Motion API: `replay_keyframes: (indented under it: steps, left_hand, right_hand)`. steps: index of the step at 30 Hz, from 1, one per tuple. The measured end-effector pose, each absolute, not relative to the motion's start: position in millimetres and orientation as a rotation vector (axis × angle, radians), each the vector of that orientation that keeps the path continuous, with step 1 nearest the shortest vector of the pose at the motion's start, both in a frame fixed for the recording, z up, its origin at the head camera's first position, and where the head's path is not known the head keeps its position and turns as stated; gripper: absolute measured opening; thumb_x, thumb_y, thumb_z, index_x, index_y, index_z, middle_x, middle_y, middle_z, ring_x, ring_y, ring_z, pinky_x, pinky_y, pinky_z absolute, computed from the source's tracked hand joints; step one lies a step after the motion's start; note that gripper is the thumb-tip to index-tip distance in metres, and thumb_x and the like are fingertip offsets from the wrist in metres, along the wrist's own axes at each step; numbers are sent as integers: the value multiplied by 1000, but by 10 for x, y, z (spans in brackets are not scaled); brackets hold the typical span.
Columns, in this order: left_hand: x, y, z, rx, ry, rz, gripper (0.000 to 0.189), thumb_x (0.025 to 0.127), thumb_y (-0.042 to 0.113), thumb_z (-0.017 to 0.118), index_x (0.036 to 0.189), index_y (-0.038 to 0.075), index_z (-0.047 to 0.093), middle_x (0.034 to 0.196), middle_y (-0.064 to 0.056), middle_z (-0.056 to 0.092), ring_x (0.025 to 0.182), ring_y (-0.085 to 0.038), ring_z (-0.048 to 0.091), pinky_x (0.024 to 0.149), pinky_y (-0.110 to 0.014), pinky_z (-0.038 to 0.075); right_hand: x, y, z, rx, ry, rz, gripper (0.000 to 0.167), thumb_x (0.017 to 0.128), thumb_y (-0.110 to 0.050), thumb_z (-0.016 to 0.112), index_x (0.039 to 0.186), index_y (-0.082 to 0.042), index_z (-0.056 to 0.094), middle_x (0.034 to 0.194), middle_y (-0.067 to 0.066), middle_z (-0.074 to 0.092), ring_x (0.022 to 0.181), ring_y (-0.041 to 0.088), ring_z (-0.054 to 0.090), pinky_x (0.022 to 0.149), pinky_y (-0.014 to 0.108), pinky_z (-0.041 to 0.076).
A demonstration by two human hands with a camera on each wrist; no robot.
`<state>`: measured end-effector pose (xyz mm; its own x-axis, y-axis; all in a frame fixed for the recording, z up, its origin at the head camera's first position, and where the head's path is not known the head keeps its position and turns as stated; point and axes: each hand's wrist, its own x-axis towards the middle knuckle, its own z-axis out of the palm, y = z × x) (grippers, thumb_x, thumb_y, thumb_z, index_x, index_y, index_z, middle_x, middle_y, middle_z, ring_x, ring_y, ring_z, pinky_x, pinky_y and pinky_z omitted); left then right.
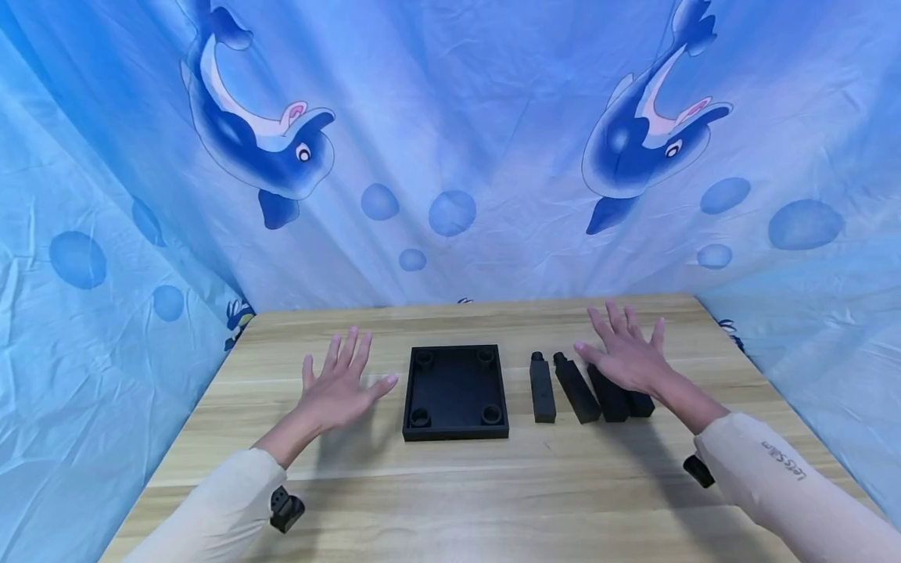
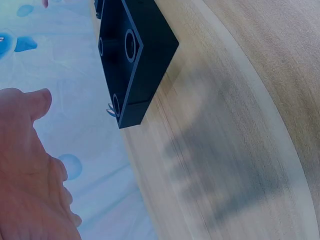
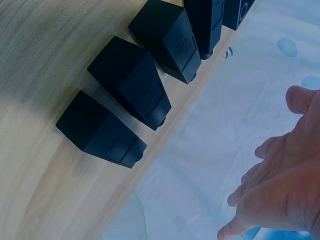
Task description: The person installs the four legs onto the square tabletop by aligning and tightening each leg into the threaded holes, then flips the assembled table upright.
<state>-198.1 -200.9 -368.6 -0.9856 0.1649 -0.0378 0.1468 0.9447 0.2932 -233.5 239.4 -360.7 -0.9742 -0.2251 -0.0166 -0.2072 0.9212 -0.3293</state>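
A square black tray-like panel (image 1: 456, 395) with a raised rim lies on the table, a round socket in each corner. My left hand (image 1: 339, 395) hovers to its left with fingers spread, holding nothing; the left wrist view shows its thumb pointing toward the panel (image 2: 145, 75). To the panel's right, several black square-section legs (image 1: 542, 391) with round threaded-looking ends lie in a row, those ends facing the far side. Above the rightmost legs is my right hand (image 1: 629, 356), fingers spread and empty, partly hiding them. The right wrist view shows the legs (image 3: 115, 132) apart from the hand.
The wooden table (image 1: 450, 500) carries the panel and legs. A blue curtain (image 1: 450, 117) printed with dolphins and bubbles hangs behind it and along both sides. Black devices (image 1: 285, 510) sit at both wrists, by the pale sleeves.
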Motion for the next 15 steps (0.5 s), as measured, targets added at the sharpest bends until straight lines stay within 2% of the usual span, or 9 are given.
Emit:
replay_keyframes:
  steps: [7, 10, 15]
  left_hand:
    - [-1983, -2014, -3729, 250, 3009, 489, 91, 92, 71, 32, 155, 13, 1, 160, -9, -12, 144, -34, -16, 102, -65, -19]
    - [-1983, -2017, -3774, 272, 3004, 526, 91, 92, 70, 35, 155, 12, 5, 160, -11, -8, 145, -35, -13, 103, -66, -16]
    - [-1964, -1994, -3867, 332, 3015, 623, 88, 92, 64, 46, 155, 9, 17, 161, -15, 5, 146, -37, -2, 104, -66, -8]
  right_hand:
    - [-2330, 2393, -3591, -329, 3020, -515, 82, 98, -60, 32, 155, -6, 6, 157, 25, -9, 140, 48, -15, 95, 68, -24]
    - [-2328, 2377, -3586, -327, 3026, -496, 83, 98, -61, 31, 155, -6, 7, 157, 26, -6, 140, 52, -5, 96, 68, -23]
    - [-2322, 2343, -3601, -326, 3042, -470, 83, 97, -63, 30, 155, -6, 10, 156, 28, 2, 137, 56, 12, 98, 69, -21]
